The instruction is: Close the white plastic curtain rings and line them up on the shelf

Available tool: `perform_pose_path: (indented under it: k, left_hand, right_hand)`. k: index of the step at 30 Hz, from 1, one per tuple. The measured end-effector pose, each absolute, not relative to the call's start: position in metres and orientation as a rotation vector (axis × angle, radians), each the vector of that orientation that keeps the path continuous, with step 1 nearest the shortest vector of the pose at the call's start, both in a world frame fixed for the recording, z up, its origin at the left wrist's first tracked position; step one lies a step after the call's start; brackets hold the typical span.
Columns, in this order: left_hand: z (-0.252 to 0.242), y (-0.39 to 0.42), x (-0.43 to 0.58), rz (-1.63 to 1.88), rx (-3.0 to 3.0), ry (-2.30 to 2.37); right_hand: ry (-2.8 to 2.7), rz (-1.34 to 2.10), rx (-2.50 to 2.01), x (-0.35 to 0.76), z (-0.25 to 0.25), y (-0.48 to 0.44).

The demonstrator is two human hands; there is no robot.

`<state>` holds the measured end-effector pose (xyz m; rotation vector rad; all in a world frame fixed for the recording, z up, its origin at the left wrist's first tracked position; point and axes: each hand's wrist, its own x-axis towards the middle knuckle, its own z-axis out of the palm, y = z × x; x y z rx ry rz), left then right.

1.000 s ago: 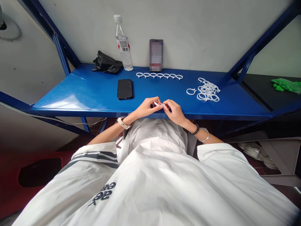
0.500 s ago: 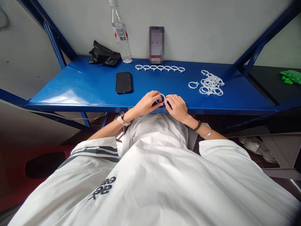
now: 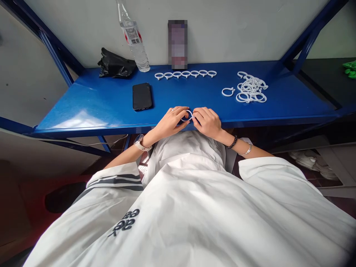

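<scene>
Just above the table's front edge, a white plastic curtain ring (image 3: 190,111) is pinched between both hands. My left hand (image 3: 172,121) grips its left side, with thumb and fingers curled around it. At the ring's right side, where a small joint shows, the fingertips of my right hand (image 3: 208,123) are closed. The fingers hide part of the ring. Further back, several like rings (image 3: 185,76) stand in a row. To the right lie a single open ring (image 3: 228,95) and a tangled pile of rings (image 3: 251,87).
On the blue table (image 3: 111,107) lies a black phone (image 3: 142,96). Behind it are a crumpled black bag (image 3: 115,65) and a clear water bottle (image 3: 136,44). A blurred-out phone-like panel (image 3: 178,44) leans on the wall. Blue frame posts (image 3: 57,59) rise at both ends.
The view has shifted and tilted slightly. Both hands stay together on the same ring, the right one's fingers curled a little more at its joint. The row and pile look unchanged.
</scene>
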<state>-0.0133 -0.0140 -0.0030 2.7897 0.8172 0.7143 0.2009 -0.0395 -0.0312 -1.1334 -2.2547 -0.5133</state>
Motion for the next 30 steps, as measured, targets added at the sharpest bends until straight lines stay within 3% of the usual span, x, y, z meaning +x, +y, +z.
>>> perform_pose_path:
  k: [30]
  left_hand:
    - [-0.0025,-0.0135,-0.0096,0.695,2.857,0.817]
  right_hand:
    - [-2.334,-0.531,-1.15,0.2048,-0.0323,-0.0391]
